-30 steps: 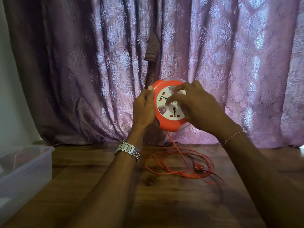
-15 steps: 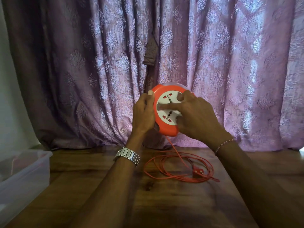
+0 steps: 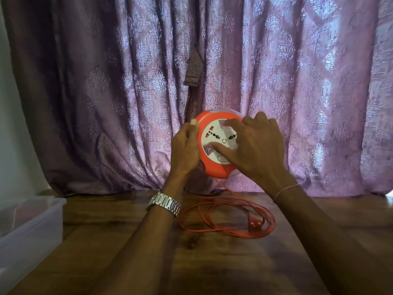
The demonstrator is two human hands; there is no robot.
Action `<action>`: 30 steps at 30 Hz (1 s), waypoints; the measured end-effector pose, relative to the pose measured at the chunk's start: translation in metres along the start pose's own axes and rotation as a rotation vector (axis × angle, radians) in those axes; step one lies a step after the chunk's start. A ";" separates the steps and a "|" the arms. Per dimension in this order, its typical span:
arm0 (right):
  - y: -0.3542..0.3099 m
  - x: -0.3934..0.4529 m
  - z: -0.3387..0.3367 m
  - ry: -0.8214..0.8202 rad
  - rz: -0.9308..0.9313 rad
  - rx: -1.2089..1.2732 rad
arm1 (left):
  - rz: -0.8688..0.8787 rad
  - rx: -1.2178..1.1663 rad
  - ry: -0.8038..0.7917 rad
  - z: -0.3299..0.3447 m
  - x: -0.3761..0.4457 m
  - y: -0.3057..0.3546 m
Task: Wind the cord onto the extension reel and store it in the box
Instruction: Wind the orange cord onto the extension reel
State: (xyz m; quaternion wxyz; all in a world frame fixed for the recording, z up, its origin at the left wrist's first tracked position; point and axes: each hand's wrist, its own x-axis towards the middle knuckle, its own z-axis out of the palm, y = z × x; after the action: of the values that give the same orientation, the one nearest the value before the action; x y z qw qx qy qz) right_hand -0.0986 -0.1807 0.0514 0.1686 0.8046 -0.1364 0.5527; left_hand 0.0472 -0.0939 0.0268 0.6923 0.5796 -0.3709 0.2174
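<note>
The right hand (image 3: pixel 258 150) hides part of the reel (image 3: pixel 214 167); the box (image 3: pixel 32 228) is cut off.

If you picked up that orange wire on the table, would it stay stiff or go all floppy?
Probably floppy: the thin orange cord lies in loose, uneven loops on the wooden table. It would likely dangle and tangle, since several loops overlap. The small orange plug at its end might swing.

Both forearms raised, extended forward. Left hand (image 3: pixel 185 149) curled in a grip, thumb up. Right hand (image 3: pixel 258 149) fingers spread, index finger (image 3: pixel 219 150) pressing forward.
</note>
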 end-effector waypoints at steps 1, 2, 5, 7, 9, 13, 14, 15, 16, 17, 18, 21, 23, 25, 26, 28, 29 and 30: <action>0.003 0.002 0.000 -0.013 -0.074 0.048 | -0.002 -0.007 0.008 -0.001 0.001 0.000; 0.006 0.004 0.000 -0.032 -0.160 0.100 | -0.003 -0.012 0.015 -0.002 0.001 -0.001; 0.011 0.006 -0.002 -0.197 -0.327 0.199 | -0.001 -0.008 0.023 -0.002 0.001 0.002; 0.007 0.005 -0.006 -0.346 -0.333 0.161 | 0.004 0.001 0.017 -0.003 0.000 0.002; 0.003 0.004 -0.009 -0.420 -0.310 0.118 | 0.013 -0.002 0.017 -0.003 0.000 0.002; -0.001 0.002 -0.010 -0.349 -0.244 0.108 | 0.020 0.024 -0.009 -0.001 -0.002 0.001; -0.001 0.002 -0.010 -0.331 -0.229 0.110 | 0.021 0.025 -0.012 -0.001 -0.003 0.001; -0.001 0.001 -0.009 -0.324 -0.213 0.107 | 0.022 0.020 -0.013 0.000 -0.003 0.002; -0.001 0.001 -0.009 -0.317 -0.197 0.101 | 0.024 0.013 -0.015 0.000 -0.003 0.002; 0.000 0.000 -0.008 -0.302 -0.177 0.101 | 0.025 0.009 -0.016 0.001 -0.003 0.002; 0.000 0.000 -0.008 -0.276 -0.144 0.108 | 0.025 0.012 -0.015 0.001 -0.002 0.002; -0.001 -0.001 -0.005 -0.152 0.028 0.168 | 0.018 0.021 -0.006 0.000 -0.002 0.003; -0.003 -0.002 0.000 -0.066 0.121 0.183 | 0.007 0.010 -0.015 0.000 -0.002 0.003; -0.004 -0.003 0.004 -0.026 0.135 0.178 | 0.002 0.012 -0.025 0.000 -0.003 0.004; -0.004 -0.003 0.006 -0.014 0.120 0.168 | 0.002 0.016 -0.027 0.000 -0.003 0.004; -0.002 -0.003 0.007 0.007 0.074 0.118 | 0.003 0.015 -0.030 0.000 -0.003 0.003; -0.001 -0.002 0.007 0.010 0.051 0.086 | 0.002 0.014 -0.029 0.000 -0.003 0.003; 0.001 -0.002 0.007 0.008 0.027 0.063 | 0.001 0.015 -0.026 0.000 -0.002 0.003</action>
State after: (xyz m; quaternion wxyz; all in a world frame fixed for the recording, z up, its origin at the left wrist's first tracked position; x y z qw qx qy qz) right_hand -0.0933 -0.1843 0.0474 0.1363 0.8055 -0.1289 0.5621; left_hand 0.0431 -0.0929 0.0271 0.6829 0.5875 -0.3785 0.2129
